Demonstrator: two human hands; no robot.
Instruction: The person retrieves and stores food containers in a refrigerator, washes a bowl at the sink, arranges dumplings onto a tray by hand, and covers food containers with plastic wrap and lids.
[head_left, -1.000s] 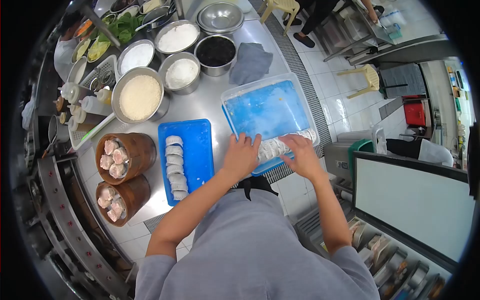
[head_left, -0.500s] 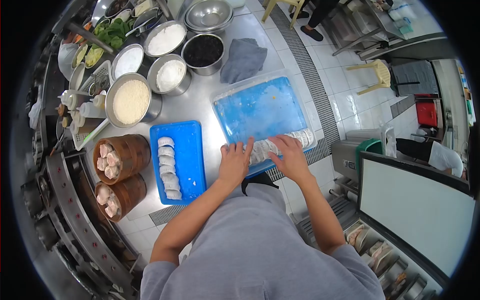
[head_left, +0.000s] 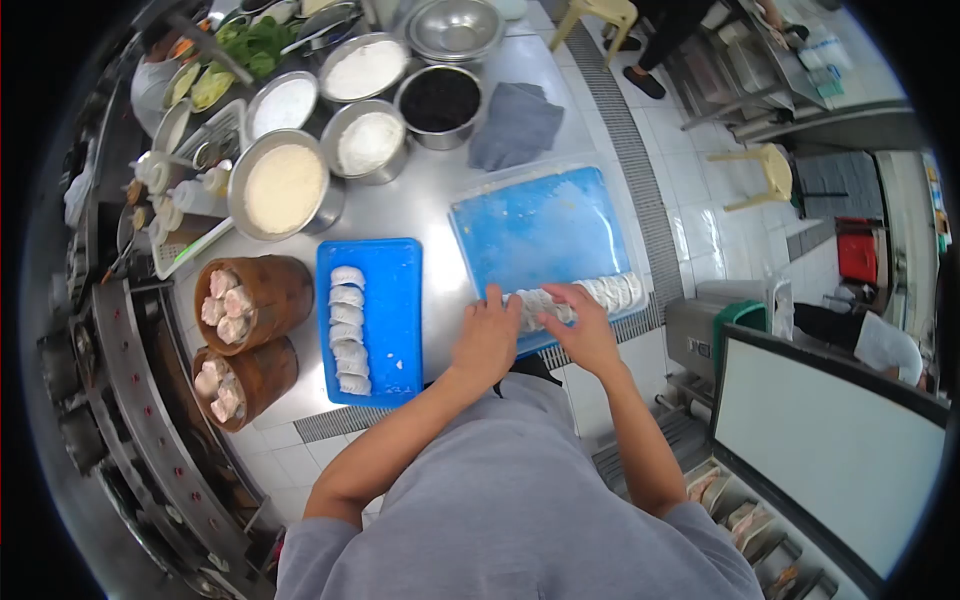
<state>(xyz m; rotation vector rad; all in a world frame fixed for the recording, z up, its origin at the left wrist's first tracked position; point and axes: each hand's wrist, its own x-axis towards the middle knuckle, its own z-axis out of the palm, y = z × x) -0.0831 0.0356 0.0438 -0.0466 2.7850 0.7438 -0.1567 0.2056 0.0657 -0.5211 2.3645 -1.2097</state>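
Observation:
A row of white pleated dumplings (head_left: 612, 292) lies along the near side of a clear plastic container (head_left: 545, 215) with a blue base. At the left end of this row is my left hand (head_left: 487, 337), fingers stretched out and touching the end dumplings. My right hand (head_left: 585, 328) reaches over the middle, thumb and forefinger on either side of a dumpling. Some of the row is hidden under my fingers. To the left, a blue tray (head_left: 395, 310) carries a second line of dumplings (head_left: 347, 325).
Two bamboo steamers (head_left: 290, 290) with filled dumplings stand left of the tray. Behind are metal bowls of pale crumbs (head_left: 285, 190), white powder (head_left: 370, 143) and dark food (head_left: 440, 100). A grey cloth (head_left: 517, 125) lies behind the container. Another person's legs (head_left: 665, 40) show beyond.
The view has shifted, so the table things appear farther right. My right thumb and fingers have shifted slightly over the row; my left hand stays at its left end.

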